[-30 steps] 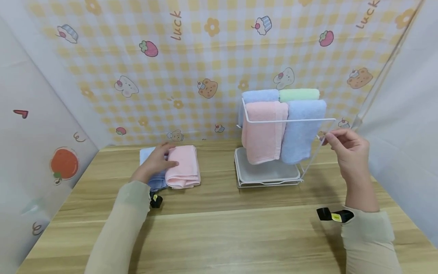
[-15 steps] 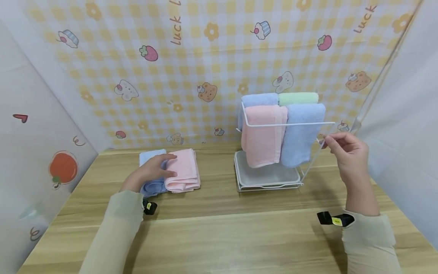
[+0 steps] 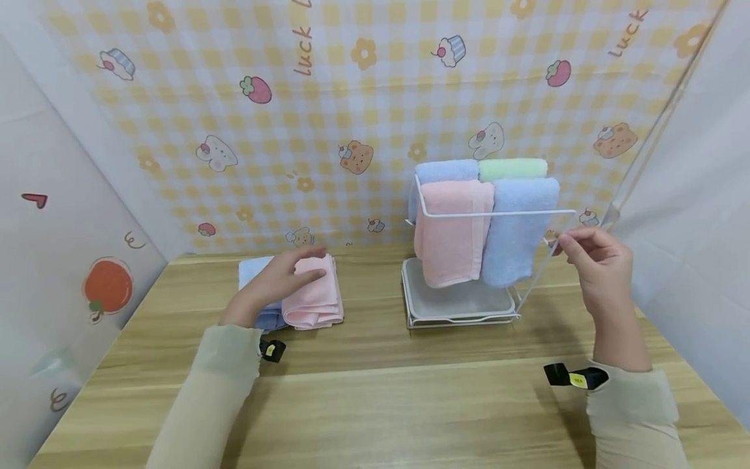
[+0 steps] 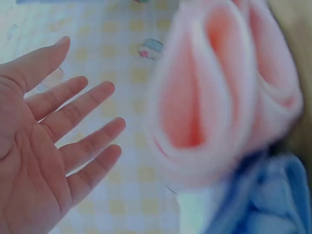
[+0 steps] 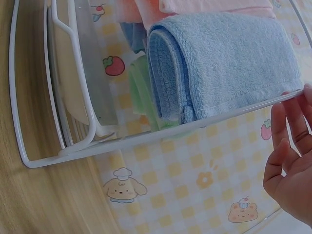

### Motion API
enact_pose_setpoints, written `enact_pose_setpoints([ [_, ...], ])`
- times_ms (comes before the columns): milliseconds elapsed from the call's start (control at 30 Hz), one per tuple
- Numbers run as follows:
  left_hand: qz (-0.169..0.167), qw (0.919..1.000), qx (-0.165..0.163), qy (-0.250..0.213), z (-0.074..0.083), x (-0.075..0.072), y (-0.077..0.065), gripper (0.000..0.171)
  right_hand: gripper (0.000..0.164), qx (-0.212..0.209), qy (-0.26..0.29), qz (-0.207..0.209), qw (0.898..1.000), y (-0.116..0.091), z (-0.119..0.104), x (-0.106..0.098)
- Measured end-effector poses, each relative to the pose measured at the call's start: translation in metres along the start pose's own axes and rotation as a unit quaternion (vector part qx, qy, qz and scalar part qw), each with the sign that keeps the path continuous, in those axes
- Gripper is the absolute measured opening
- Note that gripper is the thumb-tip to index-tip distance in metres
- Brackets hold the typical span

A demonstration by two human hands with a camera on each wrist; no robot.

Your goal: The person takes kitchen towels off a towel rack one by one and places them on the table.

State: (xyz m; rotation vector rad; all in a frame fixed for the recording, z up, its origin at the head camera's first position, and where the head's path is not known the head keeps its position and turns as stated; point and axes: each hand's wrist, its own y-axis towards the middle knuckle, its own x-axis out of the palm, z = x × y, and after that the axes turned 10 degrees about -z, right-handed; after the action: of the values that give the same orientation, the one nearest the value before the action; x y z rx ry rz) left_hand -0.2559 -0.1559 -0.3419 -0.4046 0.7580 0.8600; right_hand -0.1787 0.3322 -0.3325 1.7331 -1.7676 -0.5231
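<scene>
My left hand [image 3: 278, 280] hovers over a folded pink towel [image 3: 316, 306] on the table, fingers spread; the left wrist view shows a gap between palm and towel. A folded blue cloth [image 3: 254, 267] lies beside it, partly hidden by the hand. At the right, my right hand [image 3: 597, 257] pinches the side bar of a white wire towel rack [image 3: 498, 213] between thumb and fingers. Over its bars hang a pink towel [image 3: 451, 241] and a blue towel [image 3: 518, 234] in front. Behind them are another blue towel [image 3: 445, 170] and a green towel [image 3: 512, 168].
Under the hanging towels, a grey tray [image 3: 457, 299] sits in the rack's base. A checked, patterned backdrop [image 3: 351, 98] rises behind the wooden table [image 3: 410, 417]. White curtains [image 3: 691, 195] stand on both sides.
My left hand, earlier at the pink towel's left edge, has shifted right and come off it; the towel stays in place. My right hand keeps its grip on the rack.
</scene>
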Motion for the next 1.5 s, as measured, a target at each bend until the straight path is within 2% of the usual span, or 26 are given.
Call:
enact_pose_setpoints([
  [367,0.055,0.9965,0.061,-0.018,0.052,-0.005,0.023,0.051,0.014,0.01,-0.006,0.004,1.0,0.0,0.0,0.0],
  [533,0.084,0.9915,0.097,-0.02,0.079,-0.006,0.038,0.048,0.014,0.002,-0.003,-0.001,1.0,0.0,0.0,-0.001],
  [733,0.098,0.9831,0.154,-0.009,0.109,-0.007,0.057,0.046,0.013,-0.004,-0.011,-0.002,1.0,0.0,-0.001,-0.001],
  [933,0.111,0.978,0.177,-0.005,0.132,-0.012,0.068,0.044,0.011,0.011,-0.021,0.006,1.0,0.001,-0.003,0.001],
  [1233,0.081,0.9764,0.196,0.041,0.163,-0.023,0.09,0.046,0.013,0.007,-0.016,0.005,1.0,0.002,-0.004,0.001],
  [1333,0.062,0.9777,0.194,0.052,0.172,-0.025,0.097,0.047,0.012,0.01,-0.015,0.006,1.0,0.002,-0.004,0.001],
  [1500,0.028,0.9817,0.172,0.076,0.182,-0.026,0.108,0.051,0.011,0.01,-0.004,0.004,1.0,0.002,-0.003,0.002],
])
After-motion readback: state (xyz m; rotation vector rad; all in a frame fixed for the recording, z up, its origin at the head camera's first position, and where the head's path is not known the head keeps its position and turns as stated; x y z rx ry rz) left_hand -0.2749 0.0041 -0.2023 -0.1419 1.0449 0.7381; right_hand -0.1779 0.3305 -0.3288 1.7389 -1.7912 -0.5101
